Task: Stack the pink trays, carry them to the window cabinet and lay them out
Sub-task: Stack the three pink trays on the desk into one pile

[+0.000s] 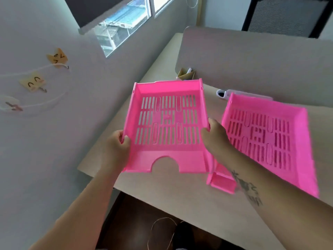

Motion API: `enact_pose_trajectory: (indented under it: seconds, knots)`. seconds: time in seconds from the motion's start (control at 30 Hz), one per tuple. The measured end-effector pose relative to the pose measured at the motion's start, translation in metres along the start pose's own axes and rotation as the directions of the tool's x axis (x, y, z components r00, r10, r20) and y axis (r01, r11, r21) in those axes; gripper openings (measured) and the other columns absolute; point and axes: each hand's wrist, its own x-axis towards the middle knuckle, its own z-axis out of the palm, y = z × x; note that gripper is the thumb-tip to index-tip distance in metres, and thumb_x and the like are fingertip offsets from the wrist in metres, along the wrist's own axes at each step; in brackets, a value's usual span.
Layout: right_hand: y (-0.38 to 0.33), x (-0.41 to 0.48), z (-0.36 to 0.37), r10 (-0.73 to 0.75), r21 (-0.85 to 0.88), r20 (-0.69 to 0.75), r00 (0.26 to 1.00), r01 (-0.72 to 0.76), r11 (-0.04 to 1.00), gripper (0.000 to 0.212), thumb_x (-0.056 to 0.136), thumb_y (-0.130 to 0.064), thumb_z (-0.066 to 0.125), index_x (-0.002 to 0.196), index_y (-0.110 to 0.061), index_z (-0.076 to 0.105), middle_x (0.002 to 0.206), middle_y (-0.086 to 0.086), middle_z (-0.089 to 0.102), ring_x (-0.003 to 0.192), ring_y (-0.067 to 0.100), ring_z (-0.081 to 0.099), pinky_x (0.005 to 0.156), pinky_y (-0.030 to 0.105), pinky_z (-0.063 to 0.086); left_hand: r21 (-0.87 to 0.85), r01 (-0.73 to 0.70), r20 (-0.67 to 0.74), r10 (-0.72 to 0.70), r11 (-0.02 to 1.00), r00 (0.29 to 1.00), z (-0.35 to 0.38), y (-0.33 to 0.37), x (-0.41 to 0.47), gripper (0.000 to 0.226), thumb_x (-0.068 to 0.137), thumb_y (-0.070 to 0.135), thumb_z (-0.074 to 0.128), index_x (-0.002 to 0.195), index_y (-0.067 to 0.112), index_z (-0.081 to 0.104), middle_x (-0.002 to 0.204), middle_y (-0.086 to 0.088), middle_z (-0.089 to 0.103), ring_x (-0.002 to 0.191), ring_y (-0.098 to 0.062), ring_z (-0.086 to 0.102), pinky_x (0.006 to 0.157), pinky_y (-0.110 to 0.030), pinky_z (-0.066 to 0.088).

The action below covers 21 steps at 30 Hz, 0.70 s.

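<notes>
I hold a pink slotted tray [167, 159] lifted above the desk's left end. My left hand [118, 143] grips its left wall and my right hand [214, 137] grips its right wall. The tray's notched front edge faces me. A second pink tray [304, 141] lies on the desk to the right, partly under my right forearm. A corner of another pink piece [222, 183] sticks out below my right wrist; I cannot tell whether it belongs to the second tray.
The light wooden desk [189, 201] runs from me toward a window [124, 27] at the back left. A grey partition [252, 65] stands behind it, with a small box [185, 73] and a white object [222, 93] at its foot. Paper cat notes [33, 81] hang on the left wall.
</notes>
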Motion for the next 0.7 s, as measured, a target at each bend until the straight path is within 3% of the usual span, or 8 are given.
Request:
enact_pose_trajectory:
  seconds: [0.13,0.23,0.33,0.37,0.4,0.47,0.6,0.7]
  knots:
    - [0.020,0.000,-0.079,0.031,0.024,-0.157,0.987,-0.027,0.999,0.046,0.095,-0.006,0.037,0.140,-0.006,0.041,0.097,0.000,0.050,0.052,0.006,0.041,0.036,0.017,0.034,0.038,-0.148,0.100,0.143,0.988,0.985,0.040,0.070,0.003,0.022,0.091,0.012,0.047,0.089,0.002,0.066,0.079,-0.015,0.069,0.071,-0.034,0.063,0.055,-0.036,0.046]
    - [0.049,-0.005,-0.135,0.079,0.034,-0.270,0.960,-0.072,0.997,0.032,0.094,-0.005,0.039,0.122,-0.002,0.054,0.077,0.001,0.052,0.050,0.011,0.041,0.039,0.023,0.032,-0.016,-0.197,0.175,0.197,0.980,0.965,0.081,0.124,-0.009,0.018,0.091,0.011,0.047,0.087,0.004,0.063,0.080,-0.012,0.065,0.064,-0.025,0.056,0.050,-0.027,0.038]
    - [0.080,-0.015,-0.181,0.113,0.056,-0.362,0.925,-0.099,0.993,0.024,0.092,-0.001,0.039,0.084,-0.019,0.053,0.068,-0.001,0.047,0.053,0.020,0.043,0.039,0.017,0.036,-0.064,-0.212,0.260,0.222,0.975,0.940,0.116,0.164,-0.031,0.019,0.095,0.012,0.043,0.092,0.009,0.061,0.079,-0.005,0.061,0.059,-0.009,0.050,0.046,-0.025,0.035]
    - [0.090,-0.017,-0.192,0.136,0.063,-0.375,0.917,-0.121,0.991,0.026,0.091,-0.002,0.039,0.082,-0.021,0.053,0.071,0.002,0.051,0.059,0.026,0.048,0.044,0.018,0.043,-0.068,-0.211,0.284,0.221,0.975,0.933,0.125,0.173,-0.038,0.019,0.095,0.013,0.042,0.092,0.010,0.061,0.076,-0.003,0.060,0.059,-0.009,0.050,0.046,-0.025,0.034]
    - [0.100,-0.020,-0.201,0.158,0.071,-0.381,0.911,-0.141,0.987,0.024,0.090,-0.002,0.039,0.090,-0.017,0.058,0.078,0.007,0.058,0.066,0.029,0.054,0.054,0.026,0.051,-0.076,-0.218,0.299,0.230,0.973,0.926,0.134,0.180,-0.044,0.019,0.095,0.013,0.042,0.092,0.010,0.060,0.074,-0.002,0.058,0.058,-0.009,0.049,0.046,-0.025,0.034]
    - [0.116,-0.025,-0.213,0.192,0.085,-0.372,0.908,-0.172,0.981,0.028,0.091,-0.002,0.040,0.110,-0.006,0.059,0.091,0.012,0.063,0.074,0.027,0.060,0.062,0.033,0.052,-0.073,-0.234,0.326,0.245,0.970,0.913,0.149,0.189,-0.056,0.018,0.094,0.011,0.042,0.089,0.008,0.059,0.072,-0.002,0.056,0.057,-0.011,0.048,0.046,-0.027,0.033]
    - [0.140,-0.028,-0.220,0.223,0.092,-0.339,0.914,-0.203,0.975,0.033,0.092,0.000,0.038,0.121,-0.004,0.055,0.086,0.005,0.060,0.064,0.009,0.053,0.050,0.024,0.043,-0.046,-0.239,0.367,0.239,0.970,0.899,0.168,0.196,-0.072,0.017,0.095,0.008,0.042,0.083,0.010,0.053,0.068,0.000,0.051,0.054,-0.010,0.045,0.043,-0.024,0.028]
    - [0.150,-0.029,-0.220,0.251,0.101,-0.291,0.923,-0.231,0.968,0.034,0.094,-0.002,0.037,0.122,-0.006,0.054,0.081,-0.002,0.057,0.067,0.016,0.057,0.056,0.036,0.054,-0.053,-0.216,0.385,0.220,0.975,0.896,0.177,0.188,-0.077,0.019,0.094,0.009,0.040,0.084,0.004,0.055,0.072,-0.007,0.057,0.055,-0.017,0.047,0.046,-0.028,0.036]
